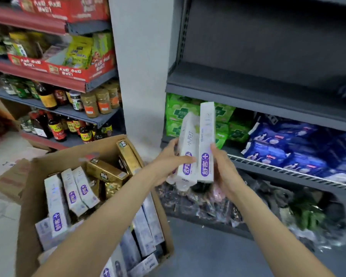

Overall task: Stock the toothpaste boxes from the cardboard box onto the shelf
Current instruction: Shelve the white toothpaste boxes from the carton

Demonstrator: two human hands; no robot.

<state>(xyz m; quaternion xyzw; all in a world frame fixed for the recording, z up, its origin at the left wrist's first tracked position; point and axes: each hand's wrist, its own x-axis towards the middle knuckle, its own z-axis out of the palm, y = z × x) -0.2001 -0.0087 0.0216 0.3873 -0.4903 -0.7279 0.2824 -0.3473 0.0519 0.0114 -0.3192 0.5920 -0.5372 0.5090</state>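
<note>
Before the dark grey shelf (268, 92) two hands are holding up white toothpaste boxes (196, 144), upright, in front of green packs (180, 112); cardboard box (34, 196) lower left is holding more. Left hand (166, 162) gripping the bundle's left side, right hand (226, 172) clasping the right.

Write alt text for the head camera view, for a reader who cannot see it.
Two hands, left hand and right hand, hold white toothpaste boxes upright before a grey shelf. Lower left, an open cardboard box holds more white and gold boxes.
</note>
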